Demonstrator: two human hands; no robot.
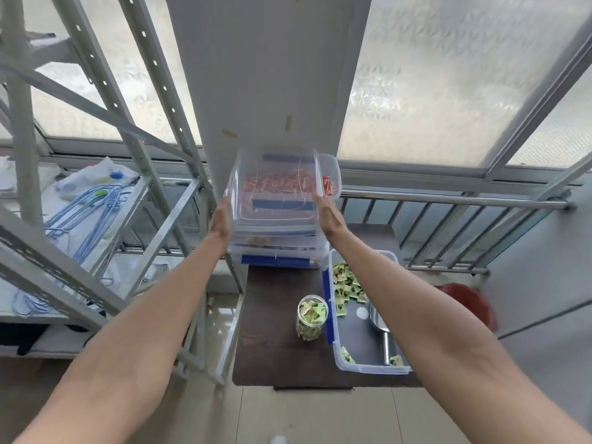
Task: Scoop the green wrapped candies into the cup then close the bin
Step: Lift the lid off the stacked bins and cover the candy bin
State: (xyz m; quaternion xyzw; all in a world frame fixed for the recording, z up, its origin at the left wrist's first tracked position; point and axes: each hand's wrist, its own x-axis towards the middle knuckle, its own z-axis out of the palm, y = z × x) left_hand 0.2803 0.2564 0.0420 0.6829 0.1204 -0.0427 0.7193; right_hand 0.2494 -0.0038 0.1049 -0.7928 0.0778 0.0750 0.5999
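Both my hands hold a clear plastic lid (275, 163) with blue clips by its two sides, my left hand (221, 219) on the left edge and my right hand (330, 216) on the right edge. The lid is raised and tilted above the far end of the table. At the right of the table stands the open clear bin (371, 368), with green wrapped candies (347, 283) at its far end and a metal scoop (379, 318) lying inside. Just left of the bin, a clear cup (312, 317) stands upright, full of green candies.
Behind the lid, stacked clear bins (282, 253) with red candies sit at the back of the dark table (272, 347). A metal shelving rack (96, 155) stands at the left. A steel railing (448, 200) and a red object (464, 299) are on the right.
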